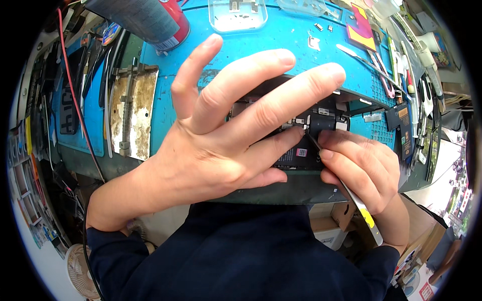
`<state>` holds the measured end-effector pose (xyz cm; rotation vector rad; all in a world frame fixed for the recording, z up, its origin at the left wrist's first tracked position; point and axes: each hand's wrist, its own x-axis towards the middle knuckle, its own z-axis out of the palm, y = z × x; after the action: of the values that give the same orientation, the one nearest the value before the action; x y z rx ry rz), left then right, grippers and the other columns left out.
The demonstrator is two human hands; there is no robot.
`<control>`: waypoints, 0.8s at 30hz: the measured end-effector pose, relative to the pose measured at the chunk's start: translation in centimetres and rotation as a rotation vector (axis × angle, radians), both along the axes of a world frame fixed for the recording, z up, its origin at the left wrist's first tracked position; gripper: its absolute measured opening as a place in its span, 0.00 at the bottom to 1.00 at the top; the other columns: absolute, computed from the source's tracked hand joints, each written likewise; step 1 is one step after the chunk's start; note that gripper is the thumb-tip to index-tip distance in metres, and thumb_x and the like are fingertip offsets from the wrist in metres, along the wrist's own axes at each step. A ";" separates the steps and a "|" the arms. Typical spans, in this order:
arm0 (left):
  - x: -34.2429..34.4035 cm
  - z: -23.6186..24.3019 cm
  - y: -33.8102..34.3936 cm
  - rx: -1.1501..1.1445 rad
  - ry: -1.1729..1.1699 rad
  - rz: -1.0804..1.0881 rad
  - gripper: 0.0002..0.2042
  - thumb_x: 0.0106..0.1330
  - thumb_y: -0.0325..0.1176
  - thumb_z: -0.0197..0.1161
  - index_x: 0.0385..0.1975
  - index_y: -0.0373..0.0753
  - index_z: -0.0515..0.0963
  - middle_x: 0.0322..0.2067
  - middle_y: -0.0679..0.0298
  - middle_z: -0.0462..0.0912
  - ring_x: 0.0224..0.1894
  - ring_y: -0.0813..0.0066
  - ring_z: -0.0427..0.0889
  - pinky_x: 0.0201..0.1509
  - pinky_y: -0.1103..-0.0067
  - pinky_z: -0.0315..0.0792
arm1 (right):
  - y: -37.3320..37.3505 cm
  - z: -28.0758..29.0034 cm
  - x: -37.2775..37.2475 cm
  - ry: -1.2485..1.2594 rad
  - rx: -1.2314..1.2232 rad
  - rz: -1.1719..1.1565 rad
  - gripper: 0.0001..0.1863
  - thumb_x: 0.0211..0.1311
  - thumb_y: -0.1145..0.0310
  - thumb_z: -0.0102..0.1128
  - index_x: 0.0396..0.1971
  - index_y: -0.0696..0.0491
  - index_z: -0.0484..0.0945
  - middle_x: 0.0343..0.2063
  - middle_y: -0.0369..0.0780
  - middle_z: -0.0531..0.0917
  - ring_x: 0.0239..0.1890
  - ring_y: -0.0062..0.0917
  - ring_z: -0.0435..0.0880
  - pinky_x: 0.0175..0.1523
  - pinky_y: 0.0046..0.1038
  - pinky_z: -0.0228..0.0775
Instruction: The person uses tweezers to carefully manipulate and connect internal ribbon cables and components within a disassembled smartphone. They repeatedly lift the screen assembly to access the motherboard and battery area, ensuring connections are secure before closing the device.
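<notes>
An opened phone [326, 119] with dark internals, small metal plates and a pink label lies on the blue mat [165, 70] near its front edge. My left hand [221, 140] is spread over it, fingers apart, with the index fingertip touching the inside of the phone. My right hand [364, 170] grips metal tweezers [366, 216] with a yellow patch, their tip inside the phone beside that fingertip. The lower left part of the phone is hidden under my left hand.
A red-grey can [150, 22] and a clear tray [237, 20] stand at the back. A stained metal fixture [131, 113] lies at left. Assorted tools [401, 65] crowd the right side. A red cable [75, 100] crosses the left. A fan [80, 268] is below left.
</notes>
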<state>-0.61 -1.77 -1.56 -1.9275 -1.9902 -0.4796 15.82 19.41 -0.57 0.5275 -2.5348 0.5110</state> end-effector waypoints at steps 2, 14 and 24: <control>-0.1 0.0 0.1 0.004 0.017 -0.007 0.23 0.67 0.63 0.56 0.42 0.53 0.90 0.69 0.57 0.75 0.71 0.55 0.64 0.80 0.52 0.45 | 0.1 0.1 0.0 0.002 0.020 0.012 0.12 0.60 0.71 0.73 0.38 0.63 0.84 0.33 0.48 0.89 0.33 0.34 0.91 0.36 0.27 0.83; -0.4 -0.1 0.0 -0.001 0.063 -0.015 0.24 0.70 0.63 0.54 0.43 0.55 0.90 0.69 0.58 0.75 0.71 0.56 0.64 0.80 0.52 0.45 | 0.0 0.1 0.0 0.021 0.077 0.017 0.12 0.59 0.71 0.72 0.38 0.63 0.84 0.34 0.48 0.88 0.35 0.35 0.91 0.38 0.28 0.85; -0.3 0.0 0.1 0.001 0.069 -0.016 0.24 0.70 0.63 0.54 0.45 0.56 0.90 0.69 0.58 0.75 0.71 0.55 0.63 0.79 0.51 0.46 | -0.2 -0.3 0.2 0.045 0.078 0.002 0.10 0.60 0.71 0.71 0.37 0.63 0.85 0.34 0.48 0.88 0.37 0.36 0.91 0.39 0.28 0.85</control>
<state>-0.90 -1.66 -1.58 -1.9346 -1.9325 -0.4122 16.04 19.19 -0.86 0.5635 -2.5198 0.3983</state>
